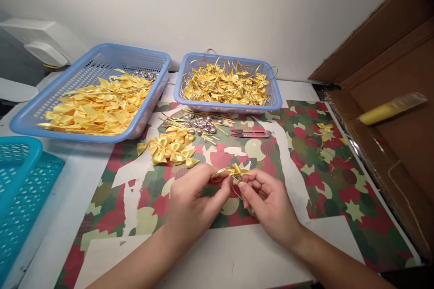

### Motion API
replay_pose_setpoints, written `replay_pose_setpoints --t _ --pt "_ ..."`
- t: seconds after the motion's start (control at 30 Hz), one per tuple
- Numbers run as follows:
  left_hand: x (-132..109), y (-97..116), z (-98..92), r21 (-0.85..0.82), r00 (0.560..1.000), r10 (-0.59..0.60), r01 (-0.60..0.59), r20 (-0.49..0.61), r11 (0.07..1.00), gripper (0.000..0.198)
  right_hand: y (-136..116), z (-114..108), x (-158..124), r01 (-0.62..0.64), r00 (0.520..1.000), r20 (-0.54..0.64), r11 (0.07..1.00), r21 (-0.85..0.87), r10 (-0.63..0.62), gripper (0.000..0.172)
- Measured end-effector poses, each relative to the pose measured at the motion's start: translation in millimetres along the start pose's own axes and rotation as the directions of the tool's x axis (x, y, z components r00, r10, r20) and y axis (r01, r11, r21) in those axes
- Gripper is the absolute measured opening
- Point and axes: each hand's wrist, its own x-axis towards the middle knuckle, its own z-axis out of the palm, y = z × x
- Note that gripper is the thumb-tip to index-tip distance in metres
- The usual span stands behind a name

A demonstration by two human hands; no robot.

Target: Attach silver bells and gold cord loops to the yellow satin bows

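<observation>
My left hand [195, 201] and my right hand [267, 203] meet over the middle of the patterned mat [318, 176]. Together they pinch a small yellow ribbon bow with a gold wire loop [231, 172], fingers closed on it from both sides. Just beyond the hands lies a small pile of yellow bows [172, 148]. Behind that are several silver beads [202, 125] and gold wire ties [176, 122]. Red thread snips [250, 133] lie to the right of the beads.
A large blue basket [37, 108] of plain yellow bows sits at back left; a smaller blue basket [276, 97] of wired bows at back centre. A teal basket [20, 176] is at left. An open cardboard box [400, 67] holds a yellow spool [389, 108]. One stray bow [324, 126] lies at right.
</observation>
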Motion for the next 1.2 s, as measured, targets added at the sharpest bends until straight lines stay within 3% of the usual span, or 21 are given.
replay_pose_setpoints --t 0.47,0.67,0.87,1.2 --pt "3.3 1.4 -1.1 -0.142 0.982 -0.179 0.187 0.067 0.972 0.009 1.1 0.4 -0.2 -0.011 1.000 -0.020 1.000 0.024 0.012 0.021" --pt "4.8 -1.0 0.0 -0.151 0.985 -0.167 0.173 0.049 0.973 0.008 3.8 0.6 -0.2 -0.020 1.000 -0.021 0.999 0.039 0.021 0.020" --pt "3.0 -0.7 -0.5 -0.319 0.930 -0.300 0.356 0.213 0.878 0.008 2.1 0.0 -1.3 -0.017 0.999 -0.027 1.000 0.024 0.018 0.020" --pt "6.0 2.2 -3.0 -0.356 0.886 -0.384 0.458 0.260 0.815 0.011 0.0 -0.6 -0.4 0.006 1.000 -0.008 1.000 0.019 -0.006 0.020"
